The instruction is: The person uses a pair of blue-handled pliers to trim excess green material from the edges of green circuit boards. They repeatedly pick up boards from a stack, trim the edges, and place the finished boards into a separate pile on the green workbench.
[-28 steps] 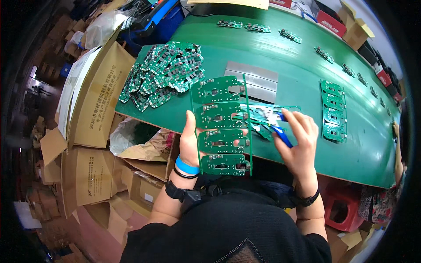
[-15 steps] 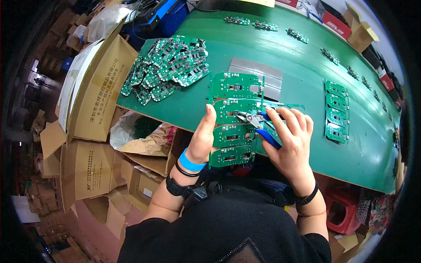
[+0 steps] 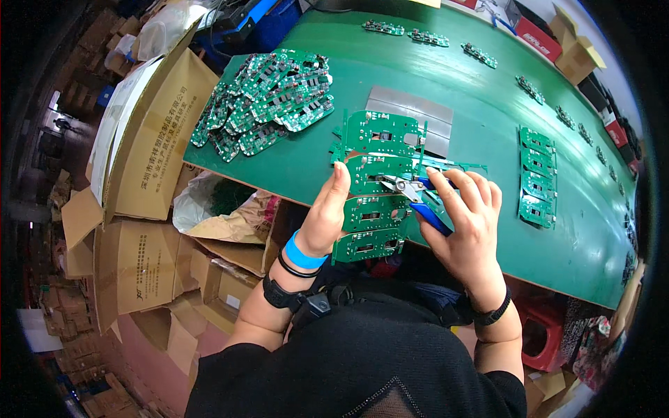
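Note:
My left hand [image 3: 326, 216] grips a green circuit board panel [image 3: 376, 212] by its left edge, thumb on top and the other fingers hidden beneath. Several joined boards make up this panel, which hangs partly over the table's front edge. In my right hand [image 3: 465, 216] is a pair of blue-handled cutting pliers [image 3: 426, 202], the fingers wrapped round the handles. The metal jaws lie over the panel's second board from the far end. Whether they touch it, I cannot tell. Thin green strips of board scrap [image 3: 453, 166] lie beyond the pliers.
A heap of separated circuit boards [image 3: 272, 97] lies at the table's [image 3: 474, 97] left. Another board panel [image 3: 537, 177] rests to the right, with a row of small boards [image 3: 480, 54] along the far side. A grey plate [image 3: 425, 115] lies behind my panel. Cardboard boxes [image 3: 164, 132] stand at left.
The far end of the panel has tilted, and a gap shows between its first two boards. My hands and the pliers have shifted slightly right against the view.

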`<state>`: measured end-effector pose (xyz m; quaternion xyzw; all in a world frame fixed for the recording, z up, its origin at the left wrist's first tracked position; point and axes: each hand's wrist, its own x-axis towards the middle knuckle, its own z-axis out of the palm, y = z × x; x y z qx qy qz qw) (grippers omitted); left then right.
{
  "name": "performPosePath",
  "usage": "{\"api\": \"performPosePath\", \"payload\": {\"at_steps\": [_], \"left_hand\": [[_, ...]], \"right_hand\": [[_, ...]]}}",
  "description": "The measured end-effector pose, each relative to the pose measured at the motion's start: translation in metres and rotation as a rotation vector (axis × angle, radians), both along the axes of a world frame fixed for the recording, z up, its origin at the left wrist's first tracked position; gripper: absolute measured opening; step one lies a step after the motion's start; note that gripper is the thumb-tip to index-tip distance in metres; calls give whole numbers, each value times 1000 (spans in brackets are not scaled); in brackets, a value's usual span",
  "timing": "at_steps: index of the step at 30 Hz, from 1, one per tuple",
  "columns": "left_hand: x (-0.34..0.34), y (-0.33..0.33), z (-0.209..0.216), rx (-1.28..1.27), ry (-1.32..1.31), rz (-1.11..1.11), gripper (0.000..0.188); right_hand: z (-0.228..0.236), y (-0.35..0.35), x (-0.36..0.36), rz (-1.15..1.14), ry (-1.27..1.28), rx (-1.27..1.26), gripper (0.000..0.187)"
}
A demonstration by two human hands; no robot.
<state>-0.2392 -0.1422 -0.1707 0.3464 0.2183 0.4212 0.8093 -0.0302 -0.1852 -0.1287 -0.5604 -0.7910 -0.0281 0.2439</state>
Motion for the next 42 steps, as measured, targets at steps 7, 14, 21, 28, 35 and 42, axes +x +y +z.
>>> {"api": "performPosePath", "payload": {"at_steps": [7, 14, 21, 28, 35, 42], "left_hand": [[1, -1, 3, -30, -30, 6, 59], [2, -1, 2, -19, 19, 27, 63], [4, 0, 2, -37, 55, 49, 71], [3, 0, 3, -67, 75, 44, 73], [-12, 6, -4, -314, -347, -62, 79], [-12, 8, -28, -370, -712, -140, 79]], "right_hand": [[0, 0, 1, -6, -65, 24, 66], [0, -2, 2, -4, -93, 26, 66], [-1, -1, 1, -6, -95, 60, 64], [-6, 0, 3, 23, -62, 68, 59], [-5, 3, 18, -92, 136, 142, 52], [-15, 2, 15, -87, 79, 29, 53]]}}
